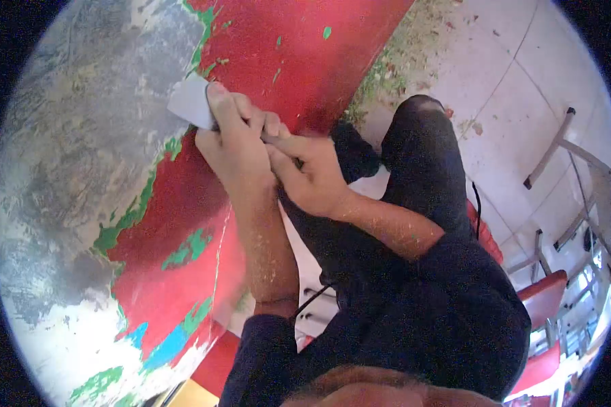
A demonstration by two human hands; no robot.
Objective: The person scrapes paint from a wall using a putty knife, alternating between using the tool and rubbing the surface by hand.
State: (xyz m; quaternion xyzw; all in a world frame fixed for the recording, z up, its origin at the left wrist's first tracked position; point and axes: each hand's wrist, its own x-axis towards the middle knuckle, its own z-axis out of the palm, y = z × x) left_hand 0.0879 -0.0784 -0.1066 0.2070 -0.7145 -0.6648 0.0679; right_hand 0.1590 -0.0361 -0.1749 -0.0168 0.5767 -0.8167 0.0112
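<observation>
A scraper (191, 102) with a wide, pale metal blade lies against the painted surface, at the edge between red paint (176, 183) and the bare grey patch (81, 142). My left hand (237, 152) is closed around it close to the blade, with a finger or thumb pressed along the blade's base. Behind it, my right hand (312, 176) wraps the rear end of the handle, touching the left hand. Most of the handle is hidden by my fingers. Ragged green strips (139, 203) line the boundary of the red paint, and blue patches (166, 349) show lower down.
Paint flakes and debris (400, 64) litter the tiled floor (502, 102) beside the surface. My bent knee (421, 129) is close to my right hand. Metal chair legs (550, 149) and red seats (544, 298) stand on the right.
</observation>
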